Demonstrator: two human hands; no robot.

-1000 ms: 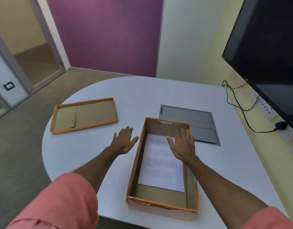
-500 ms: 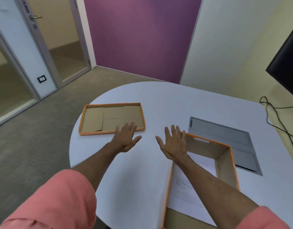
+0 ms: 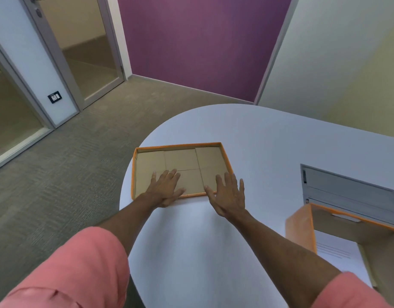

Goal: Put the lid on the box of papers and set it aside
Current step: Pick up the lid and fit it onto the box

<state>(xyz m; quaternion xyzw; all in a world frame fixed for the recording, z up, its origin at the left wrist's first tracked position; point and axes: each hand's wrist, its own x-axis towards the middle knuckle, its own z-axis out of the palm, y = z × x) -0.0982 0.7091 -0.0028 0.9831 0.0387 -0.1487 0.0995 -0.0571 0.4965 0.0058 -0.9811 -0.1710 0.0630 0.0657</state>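
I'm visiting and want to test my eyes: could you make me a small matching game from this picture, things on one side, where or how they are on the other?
Things:
1. lid
2. box
3. sheet of paper
4. grey panel

Places or states:
A. lying inside the open box
B. set flat into the table, beyond the box
C. upside down near the table's left edge, both hands at its near rim
D. open, at the right edge of the view

Pairs: 1-C, 2-D, 3-A, 4-B

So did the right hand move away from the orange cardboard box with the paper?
Yes. The right hand left the orange cardboard box, going leftward to the upturned lid.
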